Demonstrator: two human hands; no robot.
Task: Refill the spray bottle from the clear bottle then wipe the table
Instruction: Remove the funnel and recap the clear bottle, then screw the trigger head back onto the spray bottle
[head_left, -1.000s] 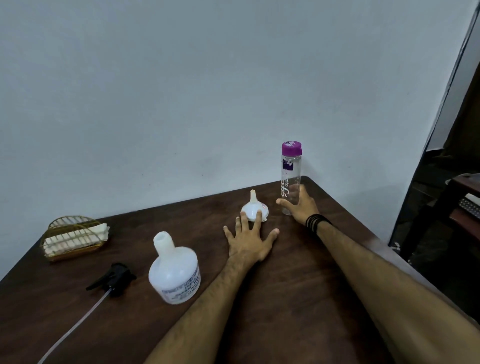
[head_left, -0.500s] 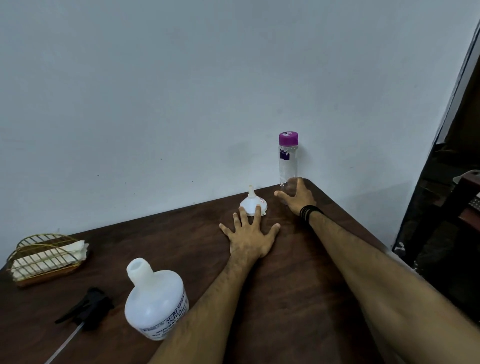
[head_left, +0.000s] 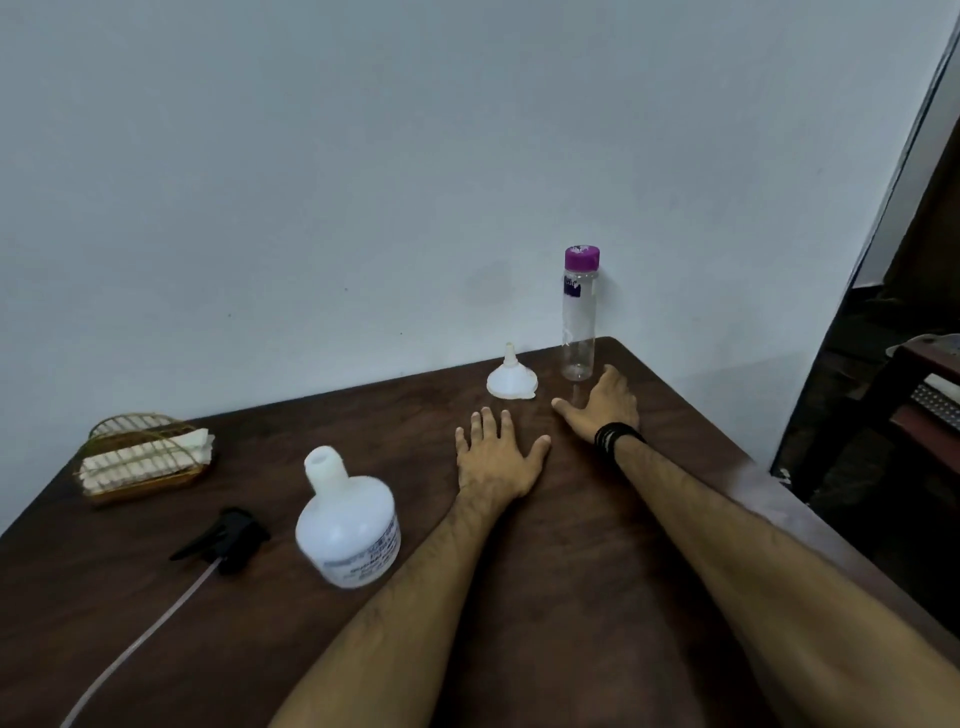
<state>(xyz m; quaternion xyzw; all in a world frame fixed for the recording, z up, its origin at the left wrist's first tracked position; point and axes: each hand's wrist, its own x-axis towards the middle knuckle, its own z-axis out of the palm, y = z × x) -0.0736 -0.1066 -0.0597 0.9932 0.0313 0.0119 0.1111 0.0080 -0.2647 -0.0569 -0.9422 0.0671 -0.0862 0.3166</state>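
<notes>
Both hands have drawn back: left hand off the white plastic funnel, right hand off the clear bottle, each grip spread flat on the dark wood counter. Purple-capped, the bottle stands at 1 o'clock; the uncapped, frosted spray bottle at 9 o'clock; its label is blurred.

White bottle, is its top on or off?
Off. The white bottle has a bare open neck; its black sprayer lies beside it on the table.

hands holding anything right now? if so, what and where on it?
Nothing is held. The left hand lies flat on the table; the right hand is open just short of the clear bottle.
</notes>
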